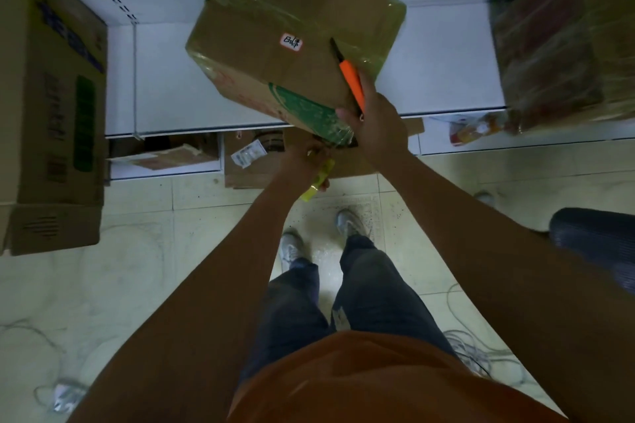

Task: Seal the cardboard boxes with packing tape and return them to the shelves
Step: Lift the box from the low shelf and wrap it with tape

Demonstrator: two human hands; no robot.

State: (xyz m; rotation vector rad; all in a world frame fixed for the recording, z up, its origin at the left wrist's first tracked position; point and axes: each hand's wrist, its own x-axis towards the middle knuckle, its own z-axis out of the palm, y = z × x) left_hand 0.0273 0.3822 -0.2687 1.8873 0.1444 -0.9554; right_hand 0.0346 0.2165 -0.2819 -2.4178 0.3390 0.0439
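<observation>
Cardboard box (292,45) sits skewed on the shelf (165,79), overhanging its edge just ahead of our right hand (374,117), which grips an orange cutter (352,84); left hand (304,156) pinches yellow tape (318,182). Risks: blade gouging cardboard, box tipping off.

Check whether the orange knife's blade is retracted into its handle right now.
No, the dark blade sticks out of the orange knife, gripped by the right hand, over the taped box.

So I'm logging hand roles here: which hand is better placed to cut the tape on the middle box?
The right hand: it holds the orange knife with its blade over the box. The left hand grips something yellow below the box's corner.
</observation>
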